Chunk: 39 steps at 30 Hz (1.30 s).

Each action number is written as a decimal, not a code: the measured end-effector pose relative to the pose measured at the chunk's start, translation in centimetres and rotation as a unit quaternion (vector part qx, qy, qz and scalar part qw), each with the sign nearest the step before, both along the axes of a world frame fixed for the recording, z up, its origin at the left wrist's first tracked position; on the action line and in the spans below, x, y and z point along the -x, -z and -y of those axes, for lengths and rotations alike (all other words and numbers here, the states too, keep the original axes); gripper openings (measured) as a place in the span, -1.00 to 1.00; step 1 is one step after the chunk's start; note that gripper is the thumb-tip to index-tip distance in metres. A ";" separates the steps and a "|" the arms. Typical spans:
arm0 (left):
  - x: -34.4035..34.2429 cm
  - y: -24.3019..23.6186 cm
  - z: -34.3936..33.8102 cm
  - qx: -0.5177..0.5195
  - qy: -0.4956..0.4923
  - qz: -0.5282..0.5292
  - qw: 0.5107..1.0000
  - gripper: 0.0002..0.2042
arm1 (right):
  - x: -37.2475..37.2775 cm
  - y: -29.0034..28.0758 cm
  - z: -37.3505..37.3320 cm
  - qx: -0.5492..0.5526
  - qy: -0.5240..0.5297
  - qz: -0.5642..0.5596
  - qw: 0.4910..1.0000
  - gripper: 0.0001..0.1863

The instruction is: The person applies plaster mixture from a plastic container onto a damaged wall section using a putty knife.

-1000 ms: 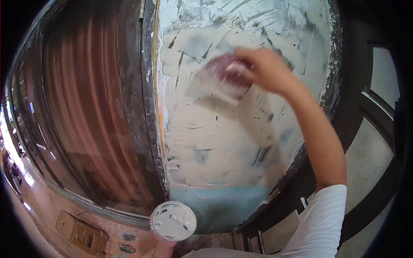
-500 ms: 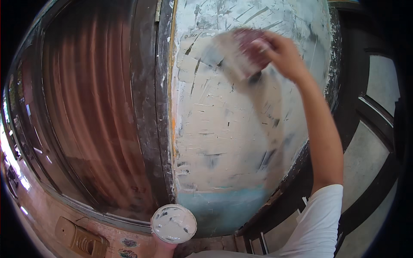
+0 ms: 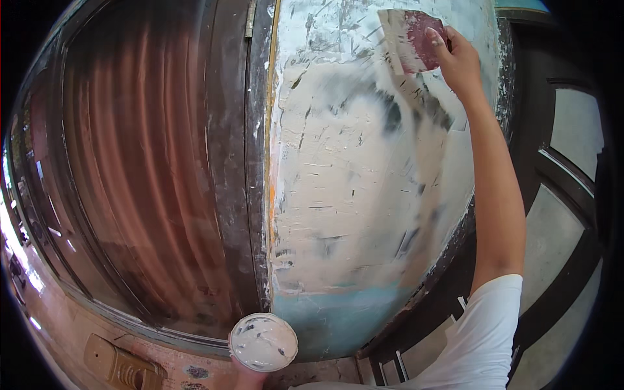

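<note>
In my right hand [image 3: 457, 57] is a wide dark red putty knife [image 3: 419, 42], its pale coated edge turned left near the top of the wall panel. Fingers and thumb pinch the blade's right end. Cream putty with dark smears covers much of the wall [image 3: 344, 188], and bluish paint shows along its bottom. Low in the picture, my left hand [image 3: 249, 376] holds up a round tub [image 3: 264, 342] of whitish putty with dark flecks. Most of that hand's fingers are hidden under the tub.
Left of the wall, a dark door frame [image 3: 227, 162] with a hinge borders glass and a reddish-brown curtain [image 3: 140, 169]. A dark panelled door [image 3: 552, 195] stands to the right. On the floor at lower left is a brown plastic stool [image 3: 120, 364].
My right hand has moved the putty knife up and to the right. A dark smeared patch now shows where the blade was. The tub stays nearly in place.
</note>
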<state>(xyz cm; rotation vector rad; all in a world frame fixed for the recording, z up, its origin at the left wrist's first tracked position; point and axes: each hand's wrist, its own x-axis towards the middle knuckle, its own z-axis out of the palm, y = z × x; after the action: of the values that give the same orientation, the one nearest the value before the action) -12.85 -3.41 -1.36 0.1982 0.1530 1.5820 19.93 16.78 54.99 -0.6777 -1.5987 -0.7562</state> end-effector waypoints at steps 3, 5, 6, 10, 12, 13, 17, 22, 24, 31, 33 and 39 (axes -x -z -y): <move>1.2 0.8 -0.5 0.027 0.034 0.043 0.998 -0.34 | 3.8 3.7 1.4 0.072 -0.124 0.016 0.990 -0.64; 1.6 1.0 -0.8 0.032 0.017 0.029 0.999 -0.35 | 8.5 6.9 1.9 0.107 -0.077 0.098 0.986 -0.66; 1.6 1.0 -0.9 0.037 0.005 0.017 0.999 -0.35 | 10.6 8.3 2.2 0.139 -0.067 0.140 0.978 -0.68; 1.1 -0.7 -0.3 0.020 0.048 0.057 0.997 -0.40 | 12.9 7.6 0.2 0.112 0.177 0.184 0.960 -0.61; 1.4 0.4 -0.1 0.025 0.034 0.052 0.998 -0.39 | 10.1 3.7 -0.3 0.095 0.213 0.044 0.971 -0.61; 1.6 1.2 0.2 0.027 0.036 0.052 0.998 -0.39 | 8.1 2.0 -0.1 0.095 0.172 -0.008 0.981 -0.62; 3.2 3.1 1.2 -0.004 -0.020 -0.058 0.998 -0.36 | 2.0 -0.1 1.2 -0.014 0.125 -0.068 0.990 -0.57; 4.5 3.5 1.9 -0.014 0.054 0.027 0.998 -0.31 | -1.2 8.5 4.9 0.013 -0.031 -0.176 0.984 -0.69; 4.3 3.7 1.6 -0.046 0.033 -0.029 0.998 -0.28 | -2.5 15.3 5.6 0.084 -0.063 -0.182 0.978 -0.71; 2.3 3.5 0.7 -0.029 0.066 -0.083 0.994 -0.28 | -2.3 39.7 12.8 0.524 -0.124 -0.157 0.828 -0.62; 2.0 3.1 0.7 0.026 0.088 -0.014 0.996 -0.30 | -1.9 41.6 14.1 0.580 -0.090 -0.085 0.805 -0.59; -0.6 2.0 1.6 0.055 0.090 0.050 0.993 -0.42 | -2.7 41.4 13.9 0.549 0.131 0.062 0.823 -0.73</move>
<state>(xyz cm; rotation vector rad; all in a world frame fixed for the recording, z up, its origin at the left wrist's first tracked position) -12.27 -5.02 -3.37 0.0447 0.1389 1.3962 22.68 2.88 13.60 -1.7254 -2.0279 0.0398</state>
